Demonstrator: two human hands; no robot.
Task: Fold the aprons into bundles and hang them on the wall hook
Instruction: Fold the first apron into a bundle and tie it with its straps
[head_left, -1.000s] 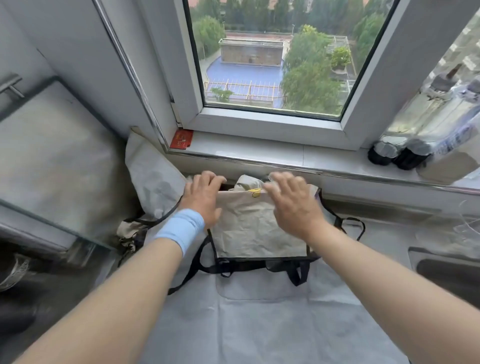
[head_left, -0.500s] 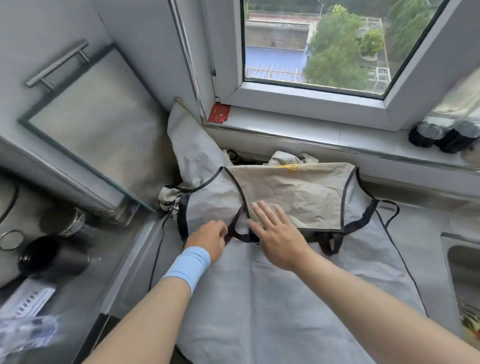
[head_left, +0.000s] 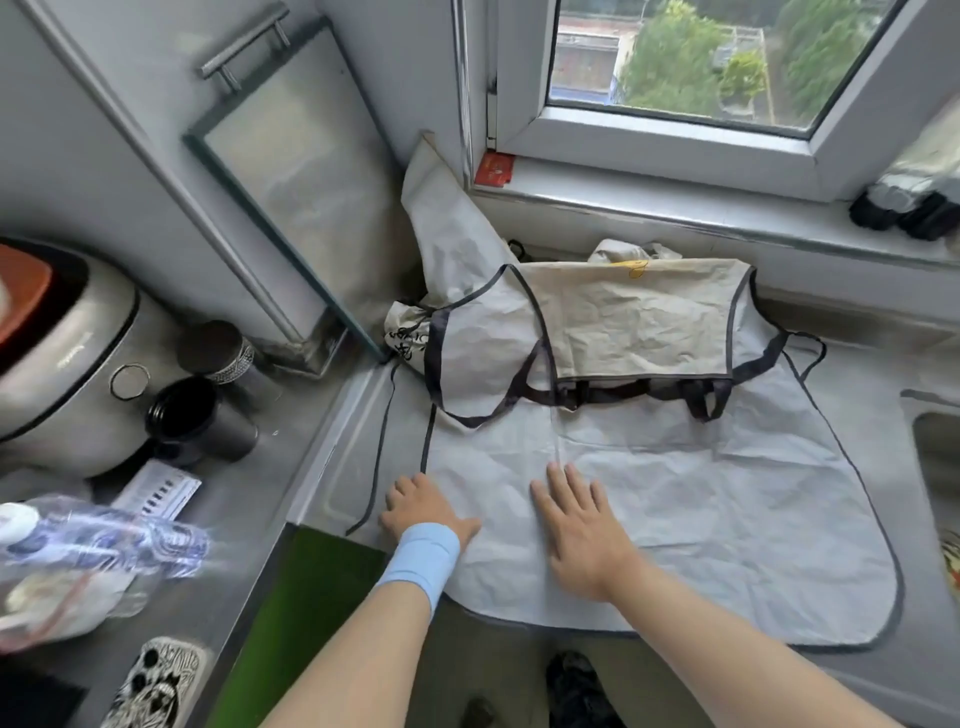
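Observation:
A pale grey apron (head_left: 727, 519) with black trim lies spread on the steel counter, its rounded hem hanging over the front edge. Its bib (head_left: 639, 322) is folded down over the skirt, with black straps (head_left: 519, 395) looped beside it. My left hand (head_left: 423, 512), a blue band on its wrist, rests on the apron's left edge with fingers somewhat curled. Flat on the cloth just to its right lies my right hand (head_left: 584, 525), fingers straight. More crumpled grey fabric (head_left: 447, 228) is bunched in the corner behind. No wall hook is in view.
The window sill (head_left: 675, 208) runs along the back with dark bottles (head_left: 904, 208) at the right. A sink (head_left: 935, 457) sits at the right edge. To the left stand a rice cooker (head_left: 67, 353), black cups (head_left: 192, 415), a plastic bottle (head_left: 93, 540) and a phone (head_left: 156, 686).
Both hands have slid from the folded bib near the window back toward me, down the apron's skirt. The view has swung left and down.

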